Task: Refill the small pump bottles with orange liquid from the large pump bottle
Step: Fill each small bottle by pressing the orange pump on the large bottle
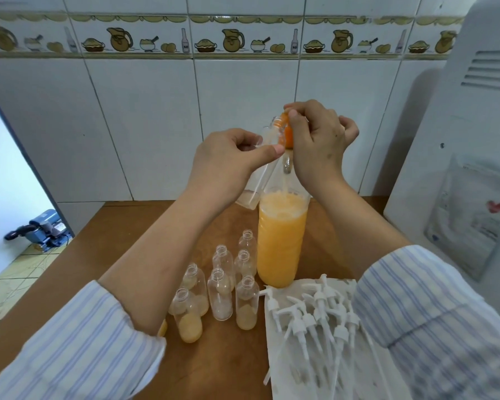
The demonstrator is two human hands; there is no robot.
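The large bottle (282, 241), nearly full of orange liquid, stands on the wooden table (122, 238). Above it, my right hand (318, 145) grips its orange pump head (287, 131). My left hand (228, 163) holds a small clear bottle (257, 183) tilted, with its open neck up against the pump's nozzle. A thin film of liquid lies in that bottle's lower end. In front of the large bottle stand several small bottles (220, 295) without caps, some with a little pale orange liquid at the bottom.
Several white pump caps (315, 316) with long tubes lie on a white paper (277, 362) at the front right. A white appliance (459, 140) stands at the right. The tiled wall (145, 125) is close behind the table. Left of the table, a blue machine (44, 229) sits on the floor.
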